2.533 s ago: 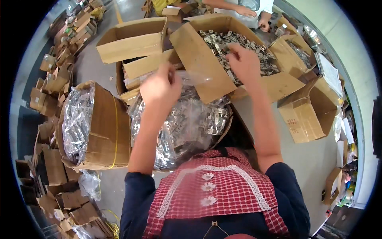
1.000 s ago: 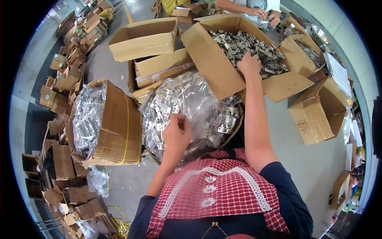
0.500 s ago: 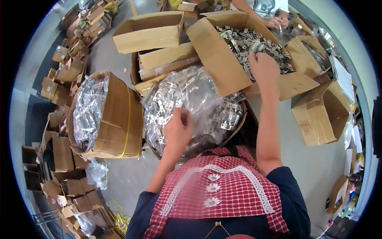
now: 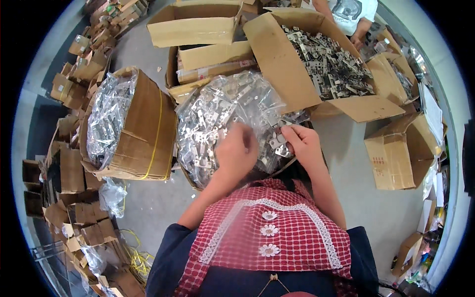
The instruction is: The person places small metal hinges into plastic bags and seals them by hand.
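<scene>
In front of me stands a box lined with clear plastic, heaped with small shiny metal brackets (image 4: 200,143). My left hand (image 4: 237,154) is over the middle of this heap, fingers curled together and slightly blurred; what they hold is hidden. At the heap's right side, my right hand (image 4: 304,144) pinches a small metal bracket (image 4: 280,139) between thumb and fingers. The clear plastic bag (image 4: 257,94) spreads across the far part of the heap. Beyond to the right, an open carton (image 4: 282,64) is full of similar, darker metal parts (image 4: 331,64).
A tilted carton (image 4: 143,128) with bagged parts stands at left. Cartons (image 4: 198,32) sit at the back, and an open carton (image 4: 396,153) is on the right floor. Another person's hand (image 4: 358,39) is at the far right. Stacked cardboard (image 4: 74,171) lines the left wall.
My right hand has come back from the far carton to the right side of the near heap. My left hand has shifted a little to the right over the heap.
</scene>
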The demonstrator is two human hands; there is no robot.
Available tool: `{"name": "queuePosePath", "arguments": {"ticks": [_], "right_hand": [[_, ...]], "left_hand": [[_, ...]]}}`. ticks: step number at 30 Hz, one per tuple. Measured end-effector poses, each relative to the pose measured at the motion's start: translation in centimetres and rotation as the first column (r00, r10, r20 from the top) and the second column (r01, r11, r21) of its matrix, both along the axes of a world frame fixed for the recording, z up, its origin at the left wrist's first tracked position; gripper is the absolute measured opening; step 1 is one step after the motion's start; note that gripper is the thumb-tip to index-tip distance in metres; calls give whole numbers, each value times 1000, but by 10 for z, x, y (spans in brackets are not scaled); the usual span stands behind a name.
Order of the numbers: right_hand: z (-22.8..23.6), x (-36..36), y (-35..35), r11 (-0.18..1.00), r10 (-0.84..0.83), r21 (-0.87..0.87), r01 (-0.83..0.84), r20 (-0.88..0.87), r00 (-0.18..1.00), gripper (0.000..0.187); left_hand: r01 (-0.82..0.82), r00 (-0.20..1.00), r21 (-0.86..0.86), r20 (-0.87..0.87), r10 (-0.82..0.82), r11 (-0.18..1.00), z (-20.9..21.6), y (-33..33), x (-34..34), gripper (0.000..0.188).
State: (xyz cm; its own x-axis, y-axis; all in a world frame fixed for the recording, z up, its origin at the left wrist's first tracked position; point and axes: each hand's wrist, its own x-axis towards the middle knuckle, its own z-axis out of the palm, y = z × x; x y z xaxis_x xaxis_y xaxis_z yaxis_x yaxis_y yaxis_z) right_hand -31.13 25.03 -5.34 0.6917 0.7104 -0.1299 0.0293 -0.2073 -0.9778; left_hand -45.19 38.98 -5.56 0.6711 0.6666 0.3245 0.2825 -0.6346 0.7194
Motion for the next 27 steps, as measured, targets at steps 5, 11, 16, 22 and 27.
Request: {"name": "queuePosePath", "arguments": {"ticks": [5,11,16,22,27], "right_hand": [[-16,-9,8,998,-36,43,44,-169,985,32],[-4,-4,-5,993,117,-23,-116,48,992,21],[2,5,0,999,27,39,-20,-181,983,18],[-31,-2,16,976,12,206,69,-367,930,15],[-42,5,24,994,84,102,-49,-375,923,12]], "left_hand": [[59,997,110,41,-64,992,-5,-6,3,16],[41,998,65,43,-44,997,-12,3,0,16],[76,997,98,21,-79,992,-13,5,-2,16],[156,983,190,65,-171,969,-23,-9,8,15],[184,974,150,102,-201,971,-25,-8,6,15]]}}
